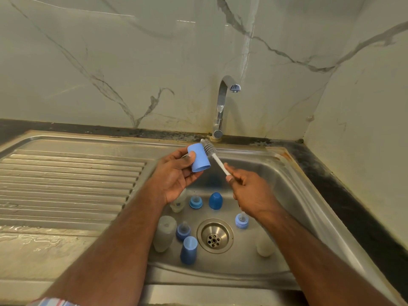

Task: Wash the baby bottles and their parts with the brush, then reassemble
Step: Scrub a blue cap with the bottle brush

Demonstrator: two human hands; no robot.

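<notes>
Left hand curls thumb and fingers round a light-blue bottle cap, held tilted above the sink. Right hand pinches the white handle of the bottle brush, its grey bristles lying against the cap's outside, behind it. Bottles, nipple rings and two darker caps wait in the basin; the tap looks dry. Best, I judge, to turn the cap's open mouth toward the bristles and twist the brush inside.

Bottle parts stand in the sink, around its drain.

Steel sink with bottles, caps
</notes>
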